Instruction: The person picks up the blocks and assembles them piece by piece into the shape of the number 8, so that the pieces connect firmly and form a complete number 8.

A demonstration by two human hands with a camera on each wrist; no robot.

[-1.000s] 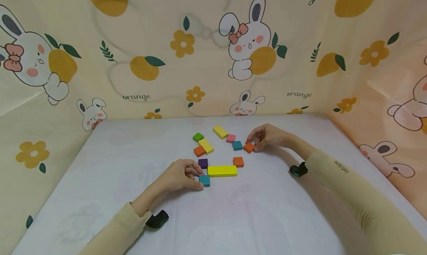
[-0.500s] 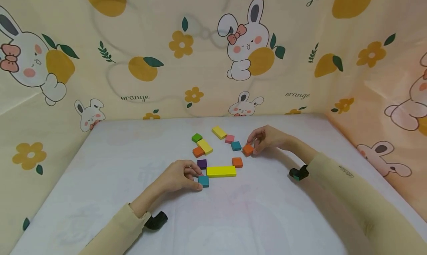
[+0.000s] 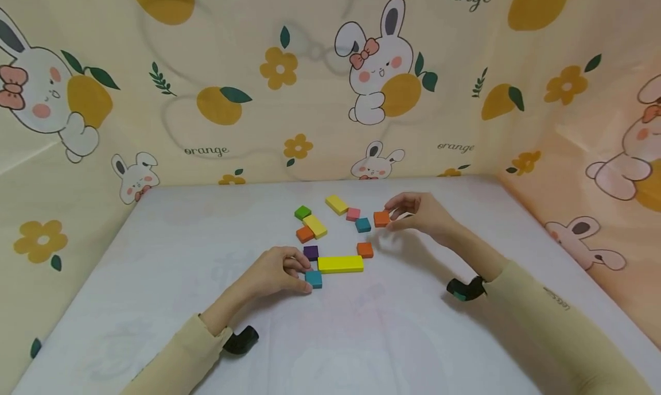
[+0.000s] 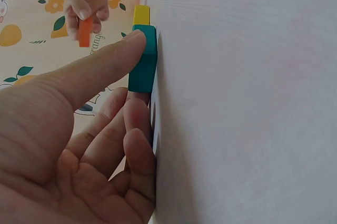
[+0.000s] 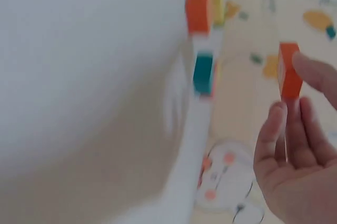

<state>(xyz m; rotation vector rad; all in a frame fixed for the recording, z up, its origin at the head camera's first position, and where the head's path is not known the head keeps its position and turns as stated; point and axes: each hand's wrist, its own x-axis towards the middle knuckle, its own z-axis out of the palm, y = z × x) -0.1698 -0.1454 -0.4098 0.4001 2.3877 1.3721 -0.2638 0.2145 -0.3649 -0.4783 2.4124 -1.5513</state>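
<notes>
Your right hand (image 3: 426, 214) now holds the orange block (image 3: 381, 219) up off the table (image 3: 403, 337); a second ago, the block sat low, beside the blue block (image 3: 363, 225). You have also turned it: its face shows squarer to the head view, where before it lay at a slant. Your right sleeve (image 3: 552, 320) and the black wrist device (image 3: 466, 289) sit lower in that view, and your hand's shadow (image 3: 413, 251) falls apart from it. The patterned backdrop (image 3: 310, 108) shifts slightly left.
</notes>
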